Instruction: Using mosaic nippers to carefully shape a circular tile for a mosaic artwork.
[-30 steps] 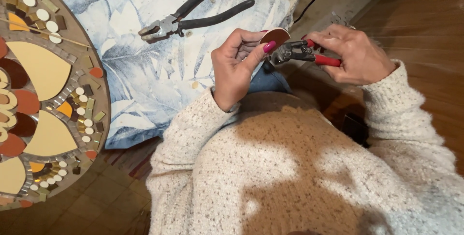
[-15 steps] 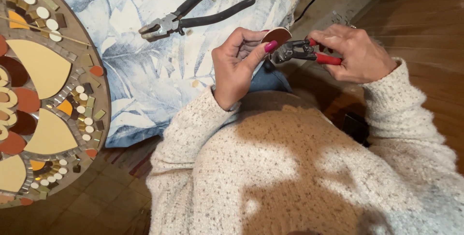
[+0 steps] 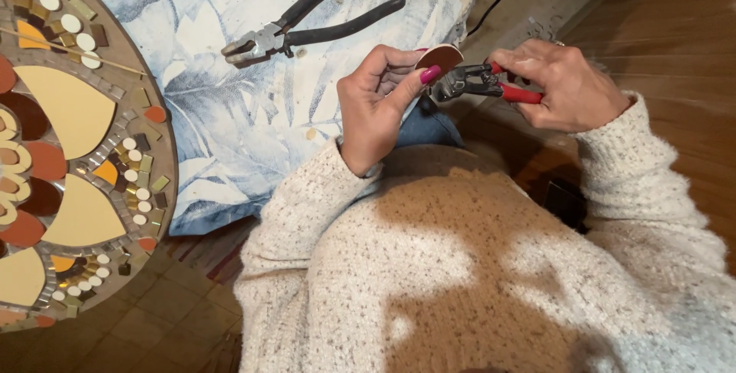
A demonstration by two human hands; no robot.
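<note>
From the head view little has changed over the last second: the hands have drifted only a touch in the picture and the same work goes on, so the nipping appears to be mid-step, not finished. The left hand [image 3: 376, 108] pinches a small brown tile [image 3: 438, 57] between thumb and fingertips, holding it up over the lap. The right hand [image 3: 567, 85] is wrapped tight around the red handles of the nippers [image 3: 479, 82], whose dark head sits just beside the tile's lower edge, touching or nearly so; I cannot tell whether it bites. Black pliers [image 3: 307, 24] lie unused on the leaf-print cloth [image 3: 230, 112], beside the round mosaic [image 3: 69, 143].
</note>
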